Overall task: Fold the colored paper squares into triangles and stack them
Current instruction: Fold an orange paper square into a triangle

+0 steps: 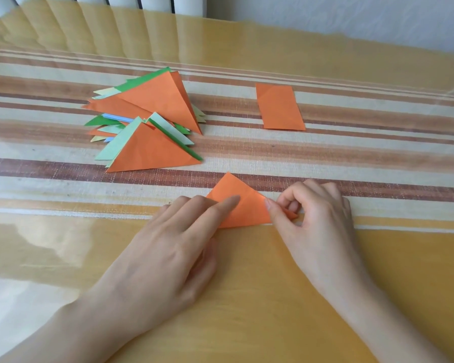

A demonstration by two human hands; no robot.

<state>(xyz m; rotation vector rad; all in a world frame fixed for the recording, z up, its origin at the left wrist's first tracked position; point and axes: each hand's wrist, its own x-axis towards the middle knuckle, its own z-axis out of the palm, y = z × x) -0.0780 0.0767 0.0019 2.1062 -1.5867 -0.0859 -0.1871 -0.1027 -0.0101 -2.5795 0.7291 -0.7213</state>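
Note:
An orange paper folded into a triangle [243,205] lies on the table in front of me. My left hand [178,244] rests flat on its left part, fingers straight and pressing it down. My right hand [317,218] pinches the triangle's right corner between thumb and curled fingers. A loose pile of folded triangles [147,119] in orange, green, pale green and blue sits to the far left. One flat orange paper [279,107] lies alone at the far right.
The table [247,297] wears a striped cloth under a glossy clear cover. A white radiator [89,1] and a wall stand behind the far edge.

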